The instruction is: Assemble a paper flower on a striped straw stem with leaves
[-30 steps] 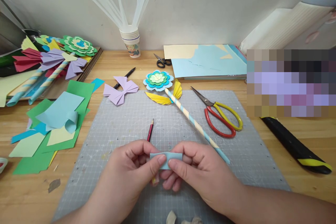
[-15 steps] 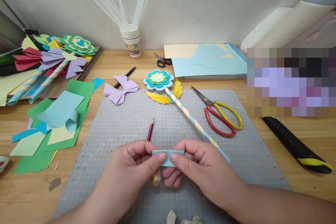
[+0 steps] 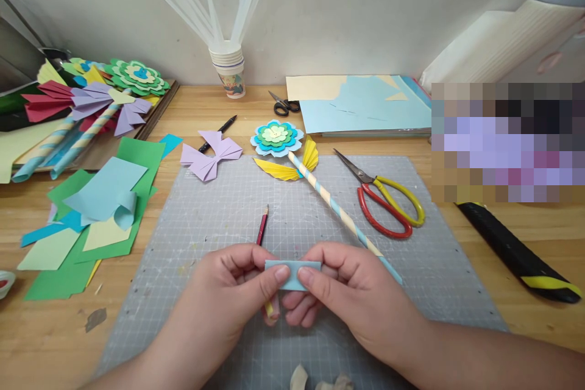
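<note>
Between both hands is a small folded strip of light blue paper [image 3: 293, 277], held level above the grey cutting mat [image 3: 183, 225]. My left hand [image 3: 237, 286] pinches its left end, thumb on the front face and fingers behind. The right end is pinched the same way by my right hand [image 3: 342, 283]. Just beyond the left fingers lies a dark red pencil [image 3: 262, 225], its lower part hidden. A paper flower [image 3: 276, 138] on a striped paper stem [image 3: 329, 198] with yellow pleated leaves [image 3: 278, 169] lies past the hands. Beside the stem are red-and-yellow-handled scissors [image 3: 386, 201].
A purple paper bow [image 3: 212, 155] overlaps a black pen [image 3: 227, 124]. Paper scraps [image 3: 105, 189] and finished paper flowers [image 3: 137, 77] occupy the left. At the back stand paper cups [image 3: 232, 76] with straws, small black scissors [image 3: 284, 105] and a paper pad [image 3: 365, 113]. A black object [image 3: 516, 250] lies right.
</note>
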Motion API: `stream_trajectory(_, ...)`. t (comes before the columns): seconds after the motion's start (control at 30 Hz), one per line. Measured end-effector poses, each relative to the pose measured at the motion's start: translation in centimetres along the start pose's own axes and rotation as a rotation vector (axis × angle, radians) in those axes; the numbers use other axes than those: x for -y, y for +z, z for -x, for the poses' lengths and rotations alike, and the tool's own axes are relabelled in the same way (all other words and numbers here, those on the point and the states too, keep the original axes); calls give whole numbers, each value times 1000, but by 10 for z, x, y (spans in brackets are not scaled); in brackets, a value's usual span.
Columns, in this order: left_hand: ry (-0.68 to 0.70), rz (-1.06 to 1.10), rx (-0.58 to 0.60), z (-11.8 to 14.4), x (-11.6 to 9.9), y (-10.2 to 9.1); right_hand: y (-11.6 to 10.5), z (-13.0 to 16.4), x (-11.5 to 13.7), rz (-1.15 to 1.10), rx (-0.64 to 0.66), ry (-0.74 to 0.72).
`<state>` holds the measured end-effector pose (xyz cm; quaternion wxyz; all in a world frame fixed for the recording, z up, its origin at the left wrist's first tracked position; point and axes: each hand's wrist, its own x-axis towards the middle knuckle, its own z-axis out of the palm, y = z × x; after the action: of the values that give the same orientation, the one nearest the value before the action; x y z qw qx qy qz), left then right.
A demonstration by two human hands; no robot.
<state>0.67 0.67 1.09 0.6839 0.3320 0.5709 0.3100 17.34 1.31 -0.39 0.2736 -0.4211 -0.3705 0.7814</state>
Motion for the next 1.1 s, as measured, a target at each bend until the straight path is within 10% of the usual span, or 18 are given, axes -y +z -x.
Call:
stream_trajectory(0.6, -4, -104, -30, 2, -3, 2, 2, 4, 6, 115, 61, 69)
stream_trajectory(1.1, -170, -5, 260, 4, -3, 0, 2, 11, 7, 273, 161, 41)
